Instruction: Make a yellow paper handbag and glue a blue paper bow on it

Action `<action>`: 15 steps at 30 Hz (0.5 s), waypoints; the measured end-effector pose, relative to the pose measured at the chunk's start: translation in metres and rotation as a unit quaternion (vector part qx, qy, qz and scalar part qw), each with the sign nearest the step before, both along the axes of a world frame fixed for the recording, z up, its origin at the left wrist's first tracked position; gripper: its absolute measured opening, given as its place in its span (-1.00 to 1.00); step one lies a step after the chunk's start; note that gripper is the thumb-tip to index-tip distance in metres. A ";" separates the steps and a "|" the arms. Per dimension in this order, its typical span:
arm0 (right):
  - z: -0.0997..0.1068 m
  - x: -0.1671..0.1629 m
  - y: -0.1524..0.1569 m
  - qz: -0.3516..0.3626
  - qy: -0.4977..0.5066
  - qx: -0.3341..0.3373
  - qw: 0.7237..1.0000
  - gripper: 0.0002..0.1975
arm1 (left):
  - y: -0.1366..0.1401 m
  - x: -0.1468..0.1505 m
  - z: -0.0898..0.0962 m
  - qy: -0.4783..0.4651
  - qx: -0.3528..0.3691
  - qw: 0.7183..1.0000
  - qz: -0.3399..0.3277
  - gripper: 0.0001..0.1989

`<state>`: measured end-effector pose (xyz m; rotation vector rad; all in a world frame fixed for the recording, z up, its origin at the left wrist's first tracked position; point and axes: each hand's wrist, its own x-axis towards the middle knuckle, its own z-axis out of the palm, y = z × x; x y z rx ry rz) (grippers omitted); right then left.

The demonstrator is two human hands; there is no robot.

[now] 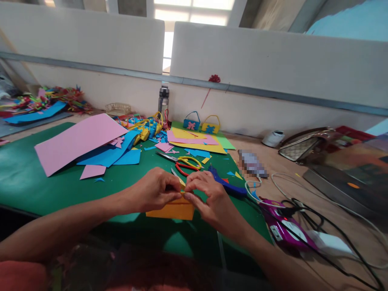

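Note:
A yellow foam-sheet piece [169, 211], shaped like a small box or bag, is between my hands near the front of the green mat. My left hand [156, 190] pinches its upper edge from the left, fingers closed. From the right, my right hand [209, 194] pinches the same edge with thumb and fingers. The fingertips nearly meet and hide part of the edge. Just beyond them lie scissors [188, 165] with red and yellow handles, blades pointing left. A blue glue gun [226, 182] rests right of my right hand.
Pink sheet [80, 141] and blue sheets [125, 157] lie left on the green mat [21, 161]. Small finished bags [210, 126] stand by the wall. A purple power strip [283, 226], cables, a phone [252, 163] and a handbag [303, 147] are at right.

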<state>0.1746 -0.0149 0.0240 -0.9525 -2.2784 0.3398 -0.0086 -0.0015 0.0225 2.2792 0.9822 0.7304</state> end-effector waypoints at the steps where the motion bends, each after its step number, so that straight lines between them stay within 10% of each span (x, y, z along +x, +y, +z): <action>1: 0.000 0.000 0.000 0.004 0.005 -0.003 1.000 -0.86 | 0.000 0.000 0.000 -0.005 0.004 1.000 -0.003 -0.85; 9: 0.004 0.004 0.005 0.025 0.092 -0.123 0.988 -0.82 | 0.008 -0.005 0.007 -0.053 -0.129 0.990 0.001 -0.88; 15: 0.002 0.002 0.005 -0.003 0.055 -0.086 0.995 -0.85 | 0.008 -0.004 0.003 -0.038 -0.128 0.991 -0.004 -0.88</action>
